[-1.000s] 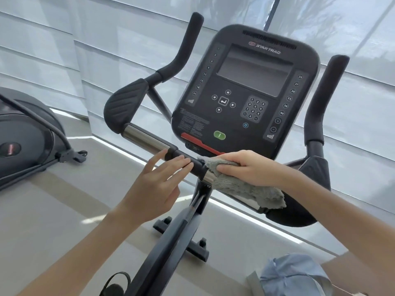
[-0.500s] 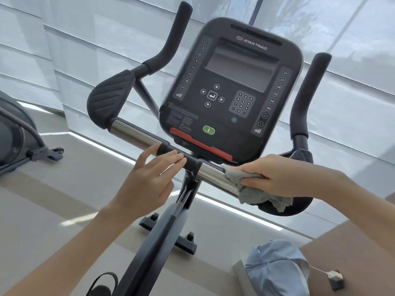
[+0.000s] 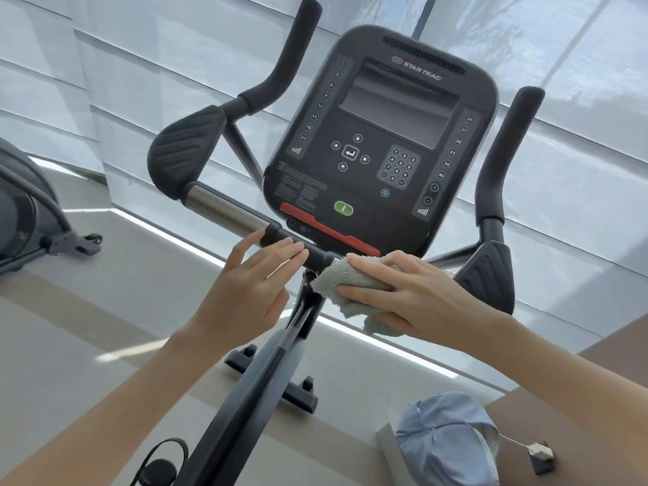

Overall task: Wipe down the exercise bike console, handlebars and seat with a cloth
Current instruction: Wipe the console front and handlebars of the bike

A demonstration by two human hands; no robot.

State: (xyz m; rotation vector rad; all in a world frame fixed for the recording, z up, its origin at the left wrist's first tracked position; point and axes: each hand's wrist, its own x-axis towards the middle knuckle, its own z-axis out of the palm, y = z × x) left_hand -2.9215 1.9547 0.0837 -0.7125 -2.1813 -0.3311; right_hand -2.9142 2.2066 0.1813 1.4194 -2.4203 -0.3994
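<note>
Cloth (image 3: 345,279), a grey-green towelling rag, is bunched over the handlebar crossbar (image 3: 224,208) just right of the stem, directly below the red strip at the foot of the console (image 3: 385,135). The right hand (image 3: 417,292) grips it with digits closed over it from above and below. The rag therefore wraps the tube instead of skimming one face. That grasp suits a round bar, since sliding it along should clean the whole way round at once. The left hand (image 3: 245,289) holds nothing: its fingers are straight and close together, tips resting on the black sleeve of the crossbar just left of the cloth, apparently to steady the bike against the rubbing. I judge the step in hand to be the centre and right stretch of the crossbar. Neither hand is on the chrome section at the left, the ribbed elbow pads (image 3: 189,149) or the upright grips. Whether the console has had its wipe cannot be told, and the seat is out of view. A pale blue cap (image 3: 445,440) lies low on the right, well apart from the work
</note>
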